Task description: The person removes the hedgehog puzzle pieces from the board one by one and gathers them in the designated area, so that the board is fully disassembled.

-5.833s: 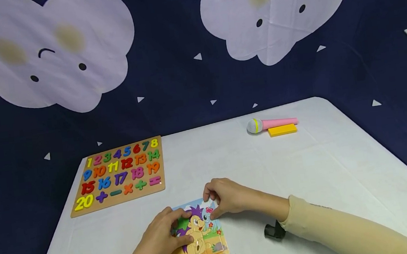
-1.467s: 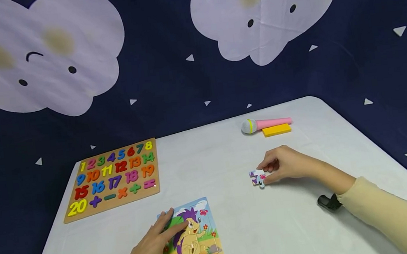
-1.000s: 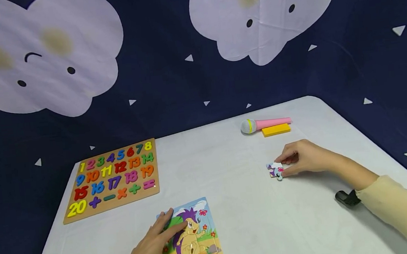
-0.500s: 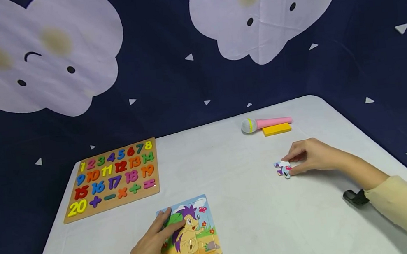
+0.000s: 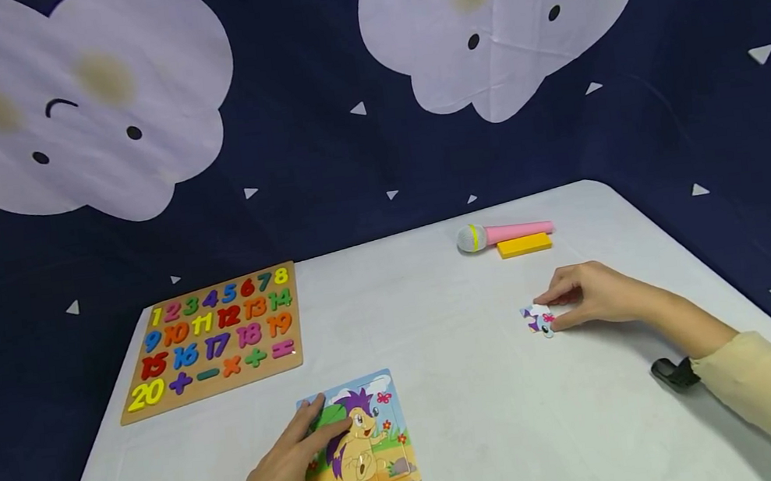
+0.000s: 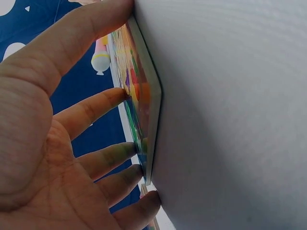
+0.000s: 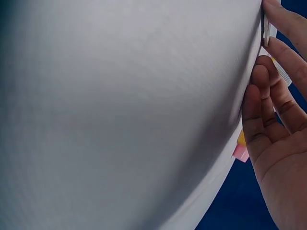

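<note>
My left hand (image 5: 286,470) rests on a square hedgehog jigsaw puzzle (image 5: 380,460) near the front of the table, fingers spread and fairly straight. In the left wrist view, the thumb lies at one corner of the puzzle (image 6: 144,91) and fingertips touch its face and far edge. Well to the right, my right hand (image 5: 596,293) pinches a small puzzle piece (image 5: 540,320) between thumb and forefinger, low over or on the table. The piece shows purple, white, a pink butterfly and an eye. Only a thin edge of the piece (image 7: 266,33) shows in the right wrist view.
A wooden number board (image 5: 216,340) with coloured numerals lies at the left. Toward the back right are a pink toy microphone (image 5: 515,231) and a yellow block (image 5: 524,245). A dark cloud-printed cloth (image 5: 310,123) hangs behind the white table (image 5: 475,419).
My right hand has left the puzzle's upper right and carried the piece rightward; in the last half second it barely moves, the piece turning slightly. My left hand stays on the puzzle.
</note>
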`<state>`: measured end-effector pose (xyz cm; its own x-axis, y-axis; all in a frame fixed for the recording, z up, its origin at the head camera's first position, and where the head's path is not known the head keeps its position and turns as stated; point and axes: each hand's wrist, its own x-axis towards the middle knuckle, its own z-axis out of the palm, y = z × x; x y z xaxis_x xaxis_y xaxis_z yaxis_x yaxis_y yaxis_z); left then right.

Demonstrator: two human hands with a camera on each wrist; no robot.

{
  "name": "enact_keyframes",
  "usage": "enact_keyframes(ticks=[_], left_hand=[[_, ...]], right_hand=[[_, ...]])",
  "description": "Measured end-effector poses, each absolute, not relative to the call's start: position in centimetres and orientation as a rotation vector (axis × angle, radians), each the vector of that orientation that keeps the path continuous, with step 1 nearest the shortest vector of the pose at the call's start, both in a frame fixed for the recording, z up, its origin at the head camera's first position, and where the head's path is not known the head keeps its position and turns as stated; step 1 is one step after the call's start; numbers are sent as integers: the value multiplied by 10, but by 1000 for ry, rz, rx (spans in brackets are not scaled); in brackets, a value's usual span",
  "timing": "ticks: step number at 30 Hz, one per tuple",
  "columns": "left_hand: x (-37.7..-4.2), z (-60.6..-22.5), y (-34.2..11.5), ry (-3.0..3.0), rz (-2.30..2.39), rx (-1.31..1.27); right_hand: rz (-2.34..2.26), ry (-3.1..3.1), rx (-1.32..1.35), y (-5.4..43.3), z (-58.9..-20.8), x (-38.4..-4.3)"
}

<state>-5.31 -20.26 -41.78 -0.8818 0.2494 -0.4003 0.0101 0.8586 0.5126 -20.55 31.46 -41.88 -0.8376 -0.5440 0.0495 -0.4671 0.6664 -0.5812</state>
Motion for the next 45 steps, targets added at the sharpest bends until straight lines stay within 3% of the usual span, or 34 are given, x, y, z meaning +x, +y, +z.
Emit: enact_keyframes(ticks=[18,36,45], left_hand=[[-51,-417,-204,2606,685,248],[-52,-418,-200,2641,677,221],[-54,-415,-202,2669,705,215]], right_hand=[[-917,2712,-651,298,-409,-203],[-1087,2542,-925,134,-399,-162],[-1229,2363,-909,87,-404,-153]])
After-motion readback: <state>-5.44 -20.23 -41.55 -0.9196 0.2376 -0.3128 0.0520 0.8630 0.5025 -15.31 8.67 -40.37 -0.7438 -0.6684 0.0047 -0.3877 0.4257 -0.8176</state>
